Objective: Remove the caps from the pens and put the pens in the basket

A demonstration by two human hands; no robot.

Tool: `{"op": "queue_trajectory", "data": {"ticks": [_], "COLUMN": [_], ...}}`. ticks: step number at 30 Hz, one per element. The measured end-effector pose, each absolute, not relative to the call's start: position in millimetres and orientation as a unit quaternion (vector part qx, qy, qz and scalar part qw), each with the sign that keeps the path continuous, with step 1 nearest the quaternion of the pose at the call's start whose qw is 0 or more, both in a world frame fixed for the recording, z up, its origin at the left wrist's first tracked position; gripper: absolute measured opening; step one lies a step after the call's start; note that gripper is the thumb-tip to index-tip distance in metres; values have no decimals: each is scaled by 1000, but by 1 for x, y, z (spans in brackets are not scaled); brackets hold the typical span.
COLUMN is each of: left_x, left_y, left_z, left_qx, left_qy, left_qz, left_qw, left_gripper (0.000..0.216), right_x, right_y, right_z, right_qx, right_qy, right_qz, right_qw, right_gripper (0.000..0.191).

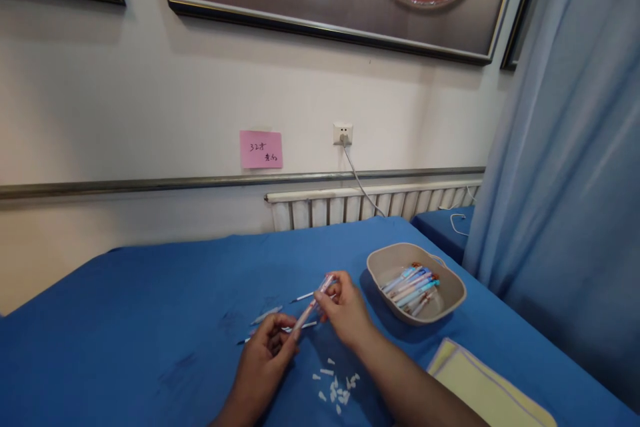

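A pale pink pen (307,313) slants between my two hands above the blue-covered table. Its lower end is pinched by my left hand (273,347), fingers curled round it. Near the upper end, my right hand (344,307) grips the same pen between thumb and fingers. Behind and beneath my hands lie a pen refill (303,297), a second refill (309,325) partly covered by my fingers, and a light-coloured pen barrel (267,315). Several small white caps (340,392) are scattered on the cloth between my forearms.
A beige basin (453,293) holding several pens stands to the right. In front of it lies a folded yellow cloth (485,380). A blue curtain (565,180) hangs along the right side. Behind the table are a radiator (320,210) and a plugged-in cable (360,183).
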State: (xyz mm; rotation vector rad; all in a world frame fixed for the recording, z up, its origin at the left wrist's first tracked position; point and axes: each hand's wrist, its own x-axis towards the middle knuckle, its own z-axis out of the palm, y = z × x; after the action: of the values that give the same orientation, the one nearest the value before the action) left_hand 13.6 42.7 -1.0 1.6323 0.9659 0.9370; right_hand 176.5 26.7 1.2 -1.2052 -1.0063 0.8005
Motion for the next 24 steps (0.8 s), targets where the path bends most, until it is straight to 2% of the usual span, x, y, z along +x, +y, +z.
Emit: {"op": "queue_trajectory", "data": {"ticks": [2, 4, 8, 10, 11, 13, 14, 16, 21, 24], "left_x": [15, 15, 15, 15, 16, 17, 18, 19, 16, 14], "left_y": [39, 36, 35, 38, 39, 42, 43, 45, 45, 46], "left_z": [2, 4, 3, -1, -4, -8, -10, -12, -15, -16], "left_qx": [678, 685, 692, 688, 686, 688, 693, 707, 726, 735], "left_qy": [388, 374, 359, 371, 375, 374, 370, 361, 347, 338], "left_qz": [378, 363, 339, 328, 322, 309, 302, 291, 275, 284], "left_qw": [498, 509, 527, 531, 535, 540, 540, 535, 525, 514], "left_gripper": [26, 26, 30, 31, 31, 28, 26, 21, 16, 16], "right_x": [173, 179, 235, 277, 298, 335, 350, 371, 386, 384], "right_y": [27, 28, 20, 13, 10, 5, 3, 2, 6, 7], "right_z": [6, 14, 34, 39, 38, 32, 28, 18, 3, 2], "right_qx": [-502, -496, -547, -603, -647, -775, -799, -829, -877, -891], "right_qy": [-422, -398, -348, -327, -320, -311, -306, -302, -335, -352], "right_qz": [399, 398, 279, 204, 168, 109, 99, 88, 57, 30], "right_qw": [641, 661, 708, 699, 671, 539, 508, 463, 340, 286], "right_gripper": [34, 36, 50, 57, 57, 52, 51, 46, 17, 12]}}
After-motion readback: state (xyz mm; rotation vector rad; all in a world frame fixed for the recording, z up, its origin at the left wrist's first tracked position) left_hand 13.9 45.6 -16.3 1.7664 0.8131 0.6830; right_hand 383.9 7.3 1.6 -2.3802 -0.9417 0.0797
